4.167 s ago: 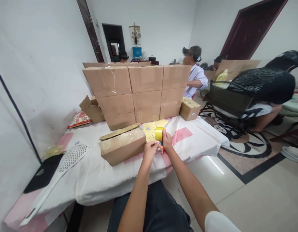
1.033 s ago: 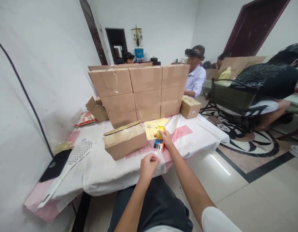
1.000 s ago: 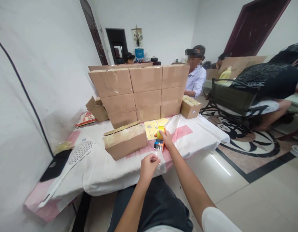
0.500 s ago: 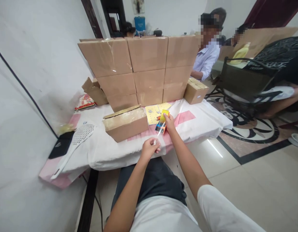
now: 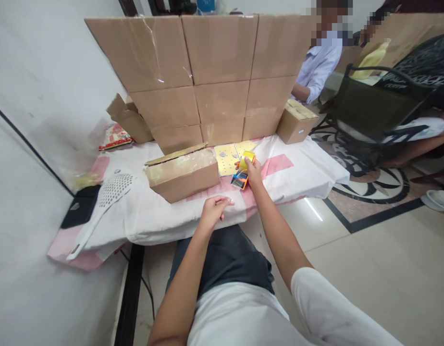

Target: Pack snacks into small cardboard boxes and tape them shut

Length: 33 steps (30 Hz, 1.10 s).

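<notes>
In my right hand (image 5: pixel 254 173) is a tape dispenser (image 5: pixel 242 174) with a yellow roll, an orange frame and a dark and blue front end. The fingers wrap its side, above the cloth-covered table (image 5: pixel 279 187). Nearer to me, at the table's front edge, my left hand (image 5: pixel 215 211) has thumb and fingers drawn together; anything at their tips is too small to name. Just behind it stands an open carton (image 5: pixel 186 185). A yellow dotted sheet (image 5: pixel 226 166) with small grey pieces on it lies beyond the dispenser.
Stacked cartons (image 5: pixel 222 98) form a wall along the table's back. A smaller carton (image 5: pixel 297 122) stands at the right end. On the left lie a white perforated ladle (image 5: pixel 116 192) and a black case (image 5: pixel 81 206). Other people sit behind and to the right, one near a dark chair (image 5: pixel 376 115).
The pale strip that ran between my hands no longer shows. The dispenser has turned in my right hand, and my left hand has shifted slightly left. The view has tilted down.
</notes>
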Available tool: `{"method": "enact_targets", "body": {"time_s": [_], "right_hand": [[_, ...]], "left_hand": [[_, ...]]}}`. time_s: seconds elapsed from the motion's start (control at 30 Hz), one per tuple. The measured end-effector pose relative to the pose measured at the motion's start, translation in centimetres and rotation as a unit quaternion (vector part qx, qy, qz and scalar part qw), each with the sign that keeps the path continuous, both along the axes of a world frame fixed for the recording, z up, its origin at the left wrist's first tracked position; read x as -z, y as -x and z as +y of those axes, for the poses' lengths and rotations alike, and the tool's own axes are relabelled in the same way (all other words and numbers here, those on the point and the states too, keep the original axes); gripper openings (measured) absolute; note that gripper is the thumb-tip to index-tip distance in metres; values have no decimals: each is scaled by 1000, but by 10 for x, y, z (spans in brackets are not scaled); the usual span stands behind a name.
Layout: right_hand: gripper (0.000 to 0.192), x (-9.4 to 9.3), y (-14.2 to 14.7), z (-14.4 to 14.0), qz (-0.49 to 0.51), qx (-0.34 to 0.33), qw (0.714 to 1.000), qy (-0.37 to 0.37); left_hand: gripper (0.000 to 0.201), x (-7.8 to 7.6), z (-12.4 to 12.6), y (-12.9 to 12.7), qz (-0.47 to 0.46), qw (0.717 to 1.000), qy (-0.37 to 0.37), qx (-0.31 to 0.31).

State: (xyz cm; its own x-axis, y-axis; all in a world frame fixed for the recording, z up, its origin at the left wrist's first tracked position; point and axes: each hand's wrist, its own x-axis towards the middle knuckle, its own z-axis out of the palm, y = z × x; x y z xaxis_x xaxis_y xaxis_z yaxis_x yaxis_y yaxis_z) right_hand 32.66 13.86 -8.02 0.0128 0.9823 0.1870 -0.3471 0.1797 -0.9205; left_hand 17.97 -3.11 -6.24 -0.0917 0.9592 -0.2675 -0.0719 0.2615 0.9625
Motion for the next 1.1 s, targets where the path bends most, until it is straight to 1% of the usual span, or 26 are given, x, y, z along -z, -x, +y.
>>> {"method": "enact_targets", "body": {"time_s": [0.07, 0.13, 0.23, 0.3, 0.4, 0.53, 0.6, 0.63, 0.7, 0.8, 0.9, 1.0, 1.1], "right_hand": [[43, 0, 0, 0, -1, -4, 1000, 3], [43, 1, 0, 0, 0, -11, 1000, 3], [42, 4, -1, 1, 11, -13, 1000, 3], [40, 5, -2, 2, 15, 0, 1000, 6], [38, 5, -2, 4, 4, 19, 1000, 13], [37, 5, 0, 3, -2, 26, 999, 20], [38, 4, 2, 2, -6, 22, 1000, 21], [38, 3, 2, 2, -9, 20, 1000, 21], [39, 3, 2, 2, -8, 20, 1000, 22], [39, 4, 1, 4, 5, 26, 999, 25], [40, 5, -1, 6, 22, 19, 999, 27], [41, 2, -3, 4, 37, 16, 999, 31], [41, -7, 0, -5, 57, 9, 998, 39]], "left_hand": [[24, 1, 1, 2, 11, 1000, 6, -2], [23, 5, 2, 2, 23, 1000, 17, -2], [21, 13, 1, -5, 43, 998, 38, 6], [21, 15, -1, -11, 56, 998, 38, 11], [24, 8, -5, -15, 81, 997, 14, 10], [26, -11, -10, -9, 104, 994, 5, 8], [27, -15, -11, -6, 111, 994, 2, 11], [27, -15, -10, -5, 113, 994, 1, 11], [25, -10, -9, -5, 108, 994, 7, 13], [22, 3, -3, -6, 83, 996, 37, 17], [23, 15, 3, -8, 77, 995, 61, 3], [29, 21, 5, -10, 72, 995, 67, -12], [28, 23, 5, -12, 59, 997, 52, 0]]}}
